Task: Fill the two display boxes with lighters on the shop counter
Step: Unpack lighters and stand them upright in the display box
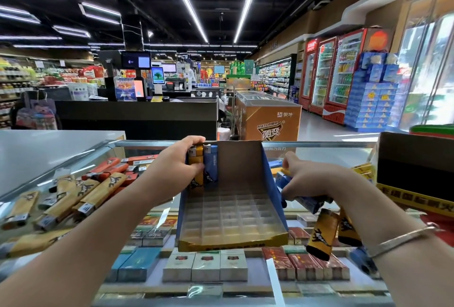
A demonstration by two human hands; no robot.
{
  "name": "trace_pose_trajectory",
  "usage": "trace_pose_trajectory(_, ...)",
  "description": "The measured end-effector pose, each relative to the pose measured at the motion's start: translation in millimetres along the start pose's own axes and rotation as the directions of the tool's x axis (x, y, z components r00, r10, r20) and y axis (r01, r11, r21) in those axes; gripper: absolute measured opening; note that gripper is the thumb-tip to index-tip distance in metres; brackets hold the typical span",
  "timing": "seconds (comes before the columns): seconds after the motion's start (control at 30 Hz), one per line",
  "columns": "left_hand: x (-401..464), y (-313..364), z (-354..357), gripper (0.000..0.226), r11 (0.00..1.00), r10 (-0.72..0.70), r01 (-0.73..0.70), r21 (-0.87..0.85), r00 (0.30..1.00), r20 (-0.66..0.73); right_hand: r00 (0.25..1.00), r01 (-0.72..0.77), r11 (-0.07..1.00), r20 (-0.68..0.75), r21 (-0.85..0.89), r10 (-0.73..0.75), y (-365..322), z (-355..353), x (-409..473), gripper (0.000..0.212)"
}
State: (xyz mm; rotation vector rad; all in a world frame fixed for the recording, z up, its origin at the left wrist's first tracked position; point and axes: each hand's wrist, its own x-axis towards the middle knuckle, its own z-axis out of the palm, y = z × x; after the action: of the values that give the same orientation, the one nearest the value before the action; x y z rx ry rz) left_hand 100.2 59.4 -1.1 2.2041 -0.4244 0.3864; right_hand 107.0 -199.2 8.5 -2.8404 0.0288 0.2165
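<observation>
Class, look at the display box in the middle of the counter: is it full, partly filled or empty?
Partly filled. The display box holds a few upright lighters at its back left corner; the other grid cells show bare.

Bright, even light pours down from long ceiling strips (186, 4) running from twelve o'clock toward centre. Daylight blows out the windows (427, 65) at three o'clock. White glare streaks the glass surface (73, 159) at nine o'clock, and shadows are soft. Wide-angle bending curves the edges; the lighters (61, 196) at eight o'clock smear, and the right hand (312, 183) looks slightly blurred.
</observation>
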Motion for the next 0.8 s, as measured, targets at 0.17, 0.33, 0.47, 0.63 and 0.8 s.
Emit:
trace_pose_trajectory(0.17,0,1,-1,0.046,1.0,0.008,-0.008,0.015,1.0,-0.006,1.0,0.012,0.996,-0.01,0.088,-0.011,-1,2,4,0.066)
trace_pose_trajectory(0.33,-1,3,-1,0.047,1.0,-0.004,0.004,0.01,1.0,0.001,0.999,-0.007,0.991,-0.043,0.132,0.012,-5,6,7,0.064)
trace_pose_trajectory(0.47,-2,3,-2,0.047,1.0,-0.011,0.011,0.002,1.0,0.005,0.997,-0.004,0.982,-0.077,0.188,0.019,-7,7,6,0.055)
trace_pose_trajectory(0.63,-3,4,-2,0.046,1.0,-0.016,0.016,-0.023,1.0,0.013,0.995,0.084,0.811,-0.096,0.579,-0.035,-3,-6,-3,0.037)
trace_pose_trajectory(0.8,-3,9,-3,0.037,0.995,-0.034,0.04,-0.094,0.997,0.073,0.919,0.335,0.313,-0.235,0.889,-0.316,-16,-26,-30,0.037)
